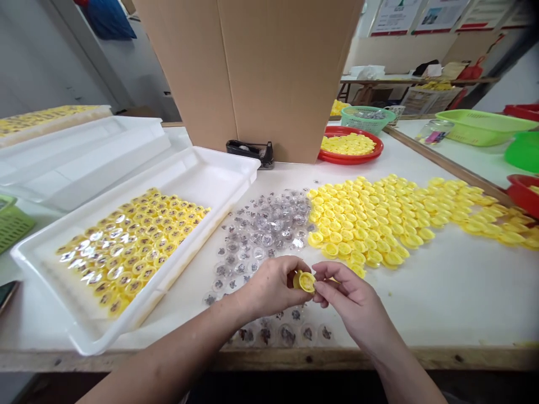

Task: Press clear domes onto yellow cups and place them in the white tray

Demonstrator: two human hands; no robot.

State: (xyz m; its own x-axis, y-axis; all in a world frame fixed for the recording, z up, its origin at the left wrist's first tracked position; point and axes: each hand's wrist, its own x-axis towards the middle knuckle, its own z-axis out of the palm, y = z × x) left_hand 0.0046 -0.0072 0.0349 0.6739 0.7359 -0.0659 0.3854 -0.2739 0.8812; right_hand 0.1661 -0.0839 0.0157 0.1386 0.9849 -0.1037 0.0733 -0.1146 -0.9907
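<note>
My left hand (269,285) and my right hand (349,297) meet above the table's front edge, both pinched round one small yellow cap (306,281). Under and beyond my hands lies a spread of several clear plastic domes (263,230). Right of them a wide layer of loose yellow caps (387,219) covers the table. To the left a white tray (202,179) holds several assembled yellow pieces with clear tops (130,247).
A large cardboard box (256,73) stands at the back centre with a black tape dispenser (250,151) at its foot. A red dish of yellow caps (349,146), green baskets (368,118) and more white trays (80,157) sit around. The wooden table edge (421,356) runs near me.
</note>
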